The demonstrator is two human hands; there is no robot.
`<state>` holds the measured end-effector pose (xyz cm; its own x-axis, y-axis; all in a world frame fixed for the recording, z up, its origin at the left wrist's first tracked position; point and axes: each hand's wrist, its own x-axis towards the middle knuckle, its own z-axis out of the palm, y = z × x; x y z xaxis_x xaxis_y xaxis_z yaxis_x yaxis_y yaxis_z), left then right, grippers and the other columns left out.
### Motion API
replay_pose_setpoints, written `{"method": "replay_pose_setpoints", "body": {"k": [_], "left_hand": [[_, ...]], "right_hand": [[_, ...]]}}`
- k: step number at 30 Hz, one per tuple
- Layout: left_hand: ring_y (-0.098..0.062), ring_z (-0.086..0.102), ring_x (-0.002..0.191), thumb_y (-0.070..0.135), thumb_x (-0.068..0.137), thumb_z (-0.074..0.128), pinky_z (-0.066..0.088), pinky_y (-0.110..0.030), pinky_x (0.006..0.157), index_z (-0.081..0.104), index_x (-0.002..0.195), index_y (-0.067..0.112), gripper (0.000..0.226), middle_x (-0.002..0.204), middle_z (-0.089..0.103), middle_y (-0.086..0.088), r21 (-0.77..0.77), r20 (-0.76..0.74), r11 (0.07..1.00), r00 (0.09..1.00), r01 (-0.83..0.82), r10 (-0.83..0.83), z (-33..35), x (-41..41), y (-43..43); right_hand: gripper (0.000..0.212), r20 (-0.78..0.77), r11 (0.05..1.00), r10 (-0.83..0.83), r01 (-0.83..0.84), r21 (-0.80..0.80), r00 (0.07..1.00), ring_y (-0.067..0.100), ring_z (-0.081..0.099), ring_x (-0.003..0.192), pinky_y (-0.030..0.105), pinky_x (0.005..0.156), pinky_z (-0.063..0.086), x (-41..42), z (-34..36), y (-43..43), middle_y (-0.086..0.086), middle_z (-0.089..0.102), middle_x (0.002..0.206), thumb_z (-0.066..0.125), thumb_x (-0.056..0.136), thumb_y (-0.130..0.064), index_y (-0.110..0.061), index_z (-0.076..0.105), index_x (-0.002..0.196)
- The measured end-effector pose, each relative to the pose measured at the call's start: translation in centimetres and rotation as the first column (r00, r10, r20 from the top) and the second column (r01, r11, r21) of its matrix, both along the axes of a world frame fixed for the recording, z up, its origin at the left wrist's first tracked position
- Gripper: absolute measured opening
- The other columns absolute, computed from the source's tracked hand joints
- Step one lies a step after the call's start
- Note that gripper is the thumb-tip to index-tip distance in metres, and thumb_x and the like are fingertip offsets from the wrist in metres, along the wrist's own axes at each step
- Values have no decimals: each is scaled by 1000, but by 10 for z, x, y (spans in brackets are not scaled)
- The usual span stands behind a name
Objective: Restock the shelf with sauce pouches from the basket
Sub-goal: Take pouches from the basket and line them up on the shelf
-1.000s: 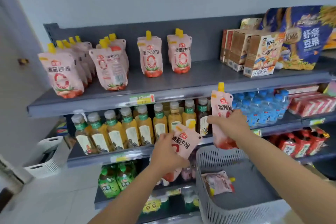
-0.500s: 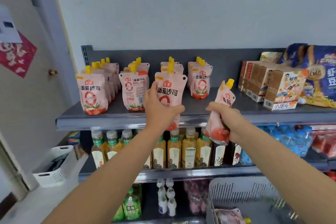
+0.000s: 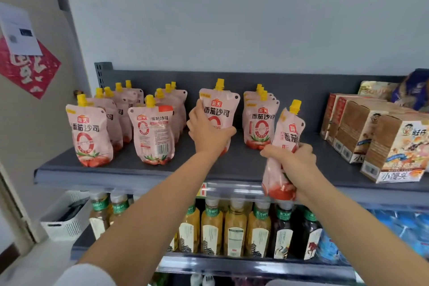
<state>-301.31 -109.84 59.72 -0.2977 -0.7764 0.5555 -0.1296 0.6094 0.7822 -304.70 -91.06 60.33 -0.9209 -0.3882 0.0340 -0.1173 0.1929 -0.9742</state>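
Left hand (image 3: 207,133) is wrapped around a soft pink spouted pouch (image 3: 219,111), upright on the dark grey top shelf (image 3: 144,170) between 2 rows of the same glossy, yellow-capped pouches (image 3: 89,137). Right hand (image 3: 292,161) is clenched on a second pouch (image 3: 286,139), tilted, its red base hanging past the shelf's front lip. Brown cardboard cartons (image 3: 392,153) stand on the shelf's right end. Below, plastic tea bottles (image 3: 234,231) line the next shelf.
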Motion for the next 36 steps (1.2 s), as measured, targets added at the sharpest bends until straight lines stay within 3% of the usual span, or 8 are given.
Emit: {"method": "replay_pose_setpoints", "body": {"k": [6,10,17,20,26,30,33,36], "left_hand": [[-29,31,127,28,57,85,28,-44,105,11,150,22,120,140,34,-6,8,59,999,997,-43,43,-18,-32,-13],[-28,30,127,30,58,87,26,-45,107,9,149,22,120,138,33,-8,33,80,998,995,-57,55,-26,-43,-20],[-30,27,132,57,52,86,25,-45,109,4,149,13,134,145,26,-12,40,140,997,989,-59,53,-29,-44,-25],[-31,25,134,56,52,86,24,-45,110,0,150,14,137,146,23,-13,18,174,999,984,-41,37,-31,-37,-27],[-30,17,139,43,58,87,19,-44,113,-4,150,12,133,150,11,-13,-80,238,992,968,96,-74,-33,-14,-37],[-25,1,145,45,63,83,7,-44,117,1,150,15,124,157,-3,-12,-138,313,975,942,174,-124,-34,12,-50],[-14,12,139,39,65,74,14,-45,118,17,147,16,102,151,17,-2,-202,292,929,925,309,-244,-37,35,-60],[-9,27,134,36,62,71,28,-45,113,25,144,21,95,142,35,6,-155,310,884,871,442,-381,-42,54,-69]], "right_hand": [[103,-74,999,-45,46,14,996,26,35,123,46,101,40,-19,0,-9,4,32,125,71,44,-46,-13,31,133],[85,-109,997,-80,82,6,991,27,34,125,40,97,39,-31,-4,-24,6,32,124,80,66,-32,-10,30,132],[91,-224,991,-101,118,65,969,27,27,129,39,97,34,-29,-12,-52,9,29,136,81,67,-27,-10,25,136],[92,-266,990,-83,110,88,960,27,27,127,39,95,34,-23,-13,-63,9,28,136,81,65,-27,-10,25,136],[109,-367,986,-79,127,107,927,29,25,130,49,106,33,-16,-4,-90,9,26,138,85,58,-38,-11,20,140],[113,-344,990,-91,122,69,934,29,21,136,54,109,28,-8,-1,-118,8,23,145,85,60,-39,-12,14,144],[117,-329,991,-105,128,49,938,30,19,139,53,109,23,0,-8,-139,8,20,150,84,61,-36,-15,8,147],[118,-280,986,-160,168,7,946,32,20,138,53,110,22,6,-17,-156,9,20,151,85,61,-34,-17,7,148]]}}
